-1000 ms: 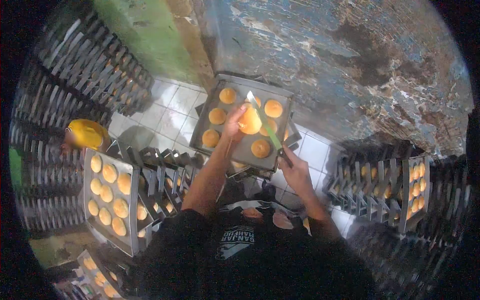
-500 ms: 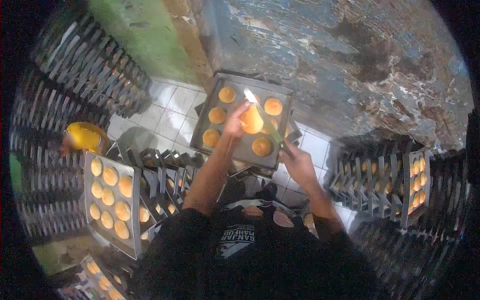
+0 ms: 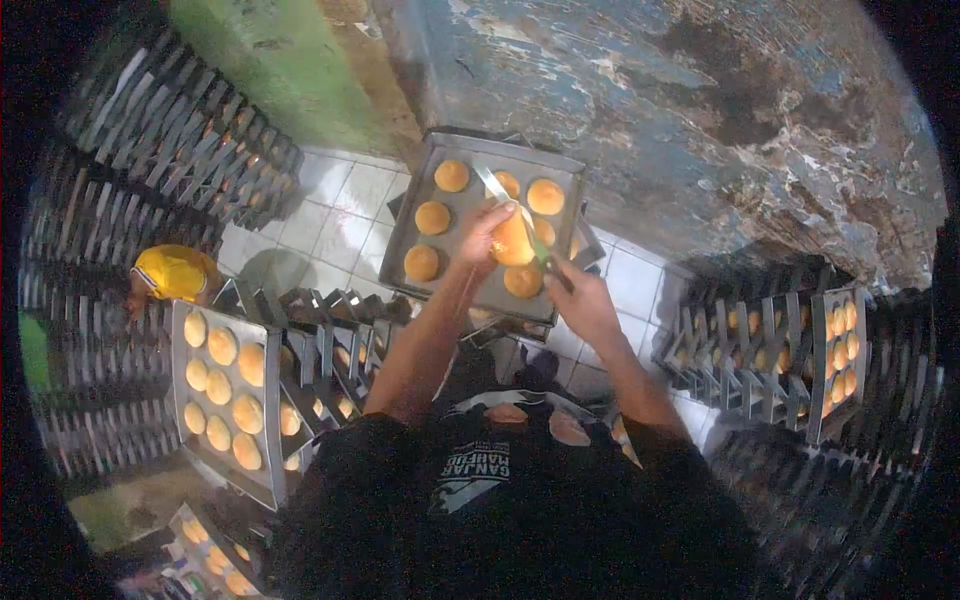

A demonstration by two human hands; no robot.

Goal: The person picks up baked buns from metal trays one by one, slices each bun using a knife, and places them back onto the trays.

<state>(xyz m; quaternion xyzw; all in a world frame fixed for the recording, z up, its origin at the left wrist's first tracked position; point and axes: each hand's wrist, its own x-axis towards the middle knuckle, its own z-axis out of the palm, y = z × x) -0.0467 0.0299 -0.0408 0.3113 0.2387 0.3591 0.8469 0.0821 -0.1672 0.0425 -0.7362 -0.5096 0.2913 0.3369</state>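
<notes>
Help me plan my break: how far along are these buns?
In hand: the left hand holds a round golden bun against the metal knife in the right hand. Done: unclear; no opened bun shows on the grey metal tray. Left: perhaps the tray's round buns, which look whole.

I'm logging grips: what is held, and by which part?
The left hand holds a bun by its left side; the right hand holds a knife by its handle.
</notes>
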